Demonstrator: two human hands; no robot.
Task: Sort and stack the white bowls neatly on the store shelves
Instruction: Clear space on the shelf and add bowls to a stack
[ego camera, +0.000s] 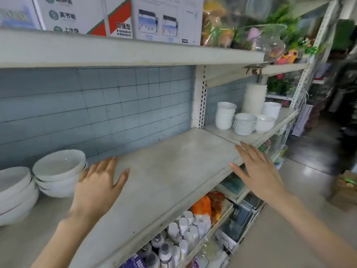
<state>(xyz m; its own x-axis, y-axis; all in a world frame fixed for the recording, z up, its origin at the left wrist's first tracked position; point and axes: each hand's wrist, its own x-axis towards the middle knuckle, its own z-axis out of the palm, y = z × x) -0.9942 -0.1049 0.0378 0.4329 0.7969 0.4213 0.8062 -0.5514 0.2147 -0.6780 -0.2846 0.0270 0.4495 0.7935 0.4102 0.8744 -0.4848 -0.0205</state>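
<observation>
Two stacks of large white bowls stand at the left of the middle shelf [173, 161]: one stack [58, 171] right beside my left hand, another [13, 192] at the frame's left edge. My left hand [98, 182] is open, fingers spread, just right of the nearer stack and touching or almost touching its side. My right hand [255, 169] is open, hovering over the shelf's front edge. Farther right, on the adjoining shelf, stand small white bowl stacks [225, 115], a stack of shallow bowls [245, 123], a tall stack [254, 99] and single bowls [265, 122].
An upper shelf [125, 53] holds cardboard boxes [166, 18] and a glass vase [270, 43]. Below, a lower shelf carries white bottles [183, 229] and an orange packet [202, 206]. The aisle floor [289, 219] lies to the right, with a box on it.
</observation>
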